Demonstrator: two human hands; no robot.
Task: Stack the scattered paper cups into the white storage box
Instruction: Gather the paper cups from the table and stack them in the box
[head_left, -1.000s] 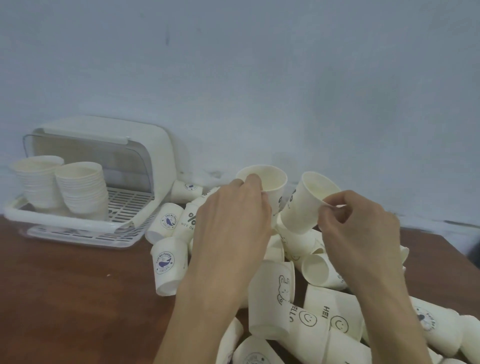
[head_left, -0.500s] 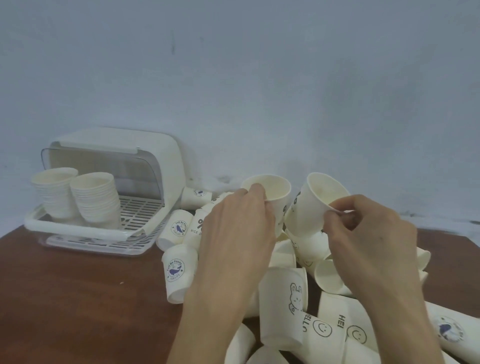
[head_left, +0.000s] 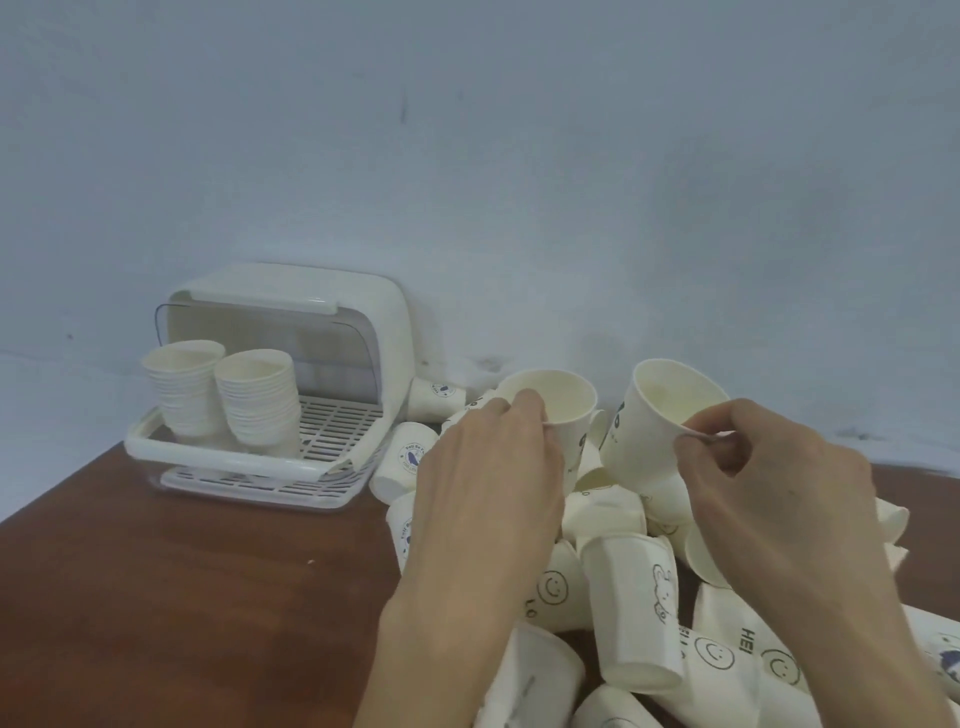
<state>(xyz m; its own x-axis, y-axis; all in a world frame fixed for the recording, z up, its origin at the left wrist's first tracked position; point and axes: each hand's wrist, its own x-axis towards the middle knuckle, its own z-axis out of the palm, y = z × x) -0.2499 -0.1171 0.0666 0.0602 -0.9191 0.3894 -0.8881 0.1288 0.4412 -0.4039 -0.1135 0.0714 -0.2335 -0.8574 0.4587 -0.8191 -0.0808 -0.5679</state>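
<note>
Two hands, each pinching a cup rim: left hand (head_left: 488, 483) w/ upright cup (head_left: 563, 410), right hand (head_left: 774, 499) w/ tilted cup (head_left: 654, 431), above pile (head_left: 639, 587) at tabletop (head_left: 182, 597) right edge.

- Two bare forearms come up from the bottom edge of the view, over the pile of paper cups (head_left: 631, 597); no sleeve, cuff, glove or watch shows on either.
- The left hand (head_left: 488, 499), on the side of the pile nearer the white storage box (head_left: 270, 395), is bare, with no ring or band visible on its back or fingers.
- The right hand (head_left: 779, 499), on the side of the pile away from the box, is likewise bare: knuckles and wrist uncovered, no jewellery in sight.
- Nails show only in part; they look short and unpainted.
</note>
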